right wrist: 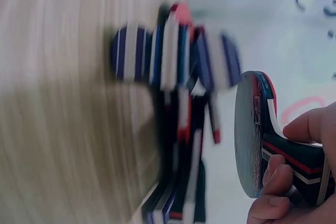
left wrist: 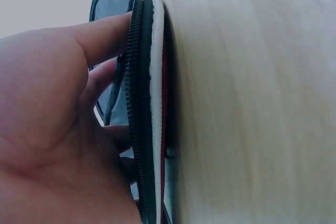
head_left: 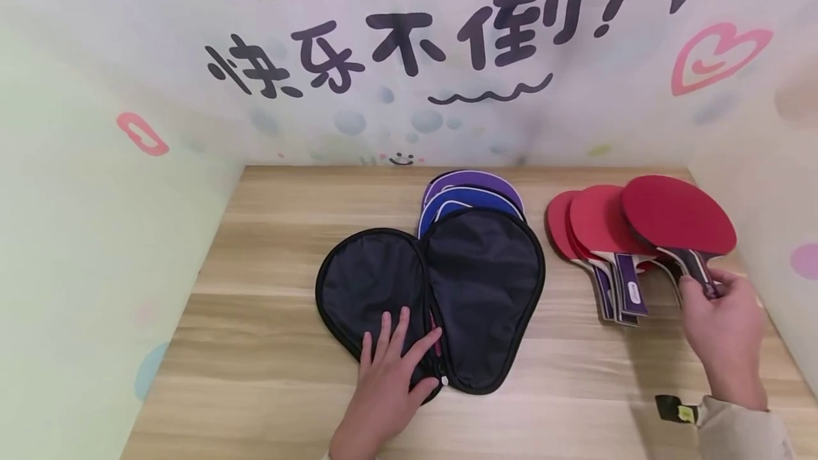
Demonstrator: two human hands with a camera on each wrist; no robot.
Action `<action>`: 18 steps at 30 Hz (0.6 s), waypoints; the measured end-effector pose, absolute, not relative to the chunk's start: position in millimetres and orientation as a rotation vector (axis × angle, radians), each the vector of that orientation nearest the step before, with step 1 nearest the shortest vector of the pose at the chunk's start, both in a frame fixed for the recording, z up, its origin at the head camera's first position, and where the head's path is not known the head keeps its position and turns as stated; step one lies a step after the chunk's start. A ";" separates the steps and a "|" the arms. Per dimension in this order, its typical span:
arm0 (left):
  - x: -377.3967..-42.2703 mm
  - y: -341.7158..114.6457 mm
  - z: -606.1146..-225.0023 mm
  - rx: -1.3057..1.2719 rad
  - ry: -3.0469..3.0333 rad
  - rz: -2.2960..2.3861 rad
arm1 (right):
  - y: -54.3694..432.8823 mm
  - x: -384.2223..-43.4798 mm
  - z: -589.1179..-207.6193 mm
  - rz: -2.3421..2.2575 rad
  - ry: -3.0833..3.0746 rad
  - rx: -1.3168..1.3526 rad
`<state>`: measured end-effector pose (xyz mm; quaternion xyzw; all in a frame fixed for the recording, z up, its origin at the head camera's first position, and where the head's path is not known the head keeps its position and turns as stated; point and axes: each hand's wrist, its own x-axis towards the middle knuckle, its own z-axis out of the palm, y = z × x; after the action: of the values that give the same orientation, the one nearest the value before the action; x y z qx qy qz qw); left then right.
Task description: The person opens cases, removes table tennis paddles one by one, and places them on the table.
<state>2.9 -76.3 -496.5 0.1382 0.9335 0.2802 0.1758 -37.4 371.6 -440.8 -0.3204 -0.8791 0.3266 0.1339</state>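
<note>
My right hand (head_left: 725, 332) grips the dark handle of a red table tennis paddle (head_left: 677, 215), raised above a pile of similar paddles (head_left: 601, 226). In the right wrist view, the held paddle (right wrist: 247, 140) is seen edge-on, thumb and fingers around its handle. Spread fingers of my left hand (head_left: 390, 375) rest on the smaller-looking black paddle case (head_left: 373, 275). Its zipper (left wrist: 135, 103) is partly undone, and a red strip shows inside the gap. A second black case (head_left: 488, 289) lies against it on the right.
Behind the black cases lie blue (head_left: 469, 197) and purple (head_left: 476, 177) items with white edging, partly covered. The wooden table (head_left: 268, 389) meets a printed wall (head_left: 383, 126) at the back, with side walls at left and right.
</note>
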 end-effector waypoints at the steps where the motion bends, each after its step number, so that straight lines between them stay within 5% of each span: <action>1: 3.6 -76.4 -496.9 0.387 2.636 0.791 | 376.8 -38.1 -443.5 0.949 -2.548 -0.950; 18: 4.0 -78.8 -500.4 0.392 2.642 0.793 | 382.4 -38.8 -462.6 0.858 -2.676 -0.984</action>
<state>4.0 -78.8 -500.4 0.1384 0.9333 0.2801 0.1769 -38.8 382.4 -462.6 -0.3294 -0.8957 0.2872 0.0821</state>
